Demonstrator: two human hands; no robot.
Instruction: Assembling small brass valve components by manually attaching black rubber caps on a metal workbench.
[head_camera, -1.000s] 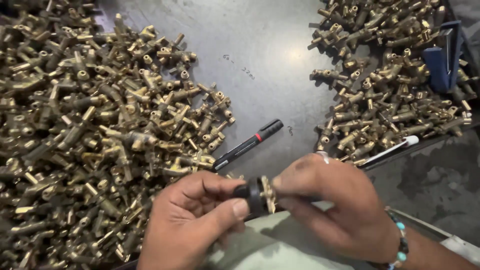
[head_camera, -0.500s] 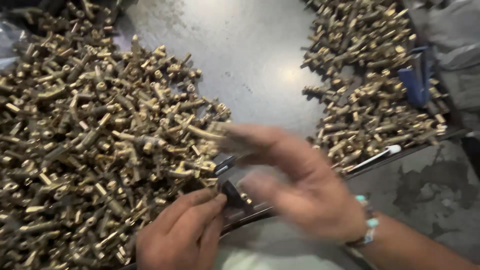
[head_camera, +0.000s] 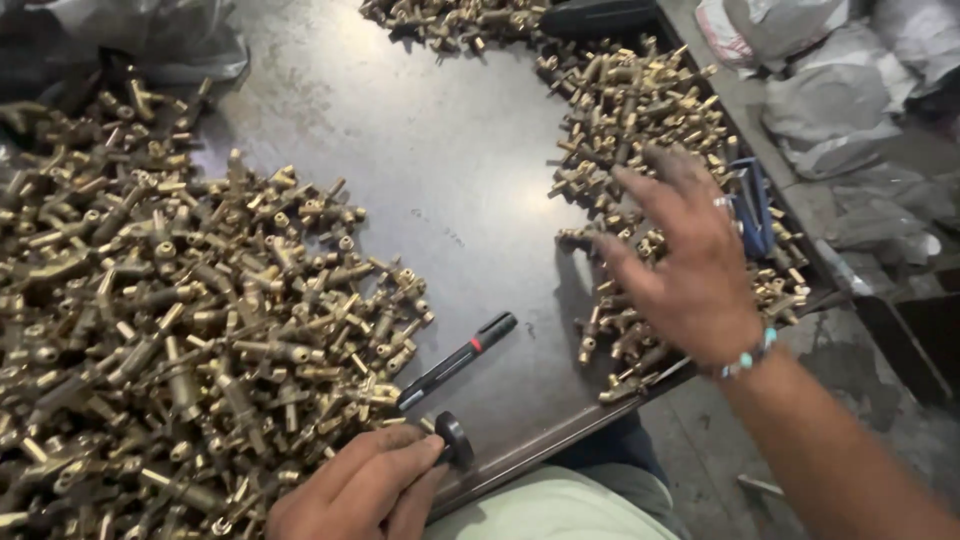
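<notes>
My left hand (head_camera: 362, 487) rests at the near edge of the dark metal table (head_camera: 450, 180), its fingertips holding a small black round tool (head_camera: 455, 438). My right hand (head_camera: 682, 258) is stretched out with fingers spread over the right pile of brass fittings (head_camera: 640, 120), palm down, touching or just above the pieces. Nothing shows in its grip. A bigger heap of brass fittings (head_camera: 170, 320) covers the left half of the table beside my left hand. A black marker pen (head_camera: 458, 360) with a red band lies between the two heaps.
A blue-handled tool (head_camera: 752, 208) lies in the right pile near my right hand. Grey plastic bags (head_camera: 850, 80) sit beyond the table's right edge. A grey bag (head_camera: 140, 35) lies at the far left. My lap in light trousers (head_camera: 560, 510) is below the table edge.
My right hand left my left hand and the black tool, and swung out to the right pile. The brass piece seen between both hands is no longer in view. The camera shifted right.
</notes>
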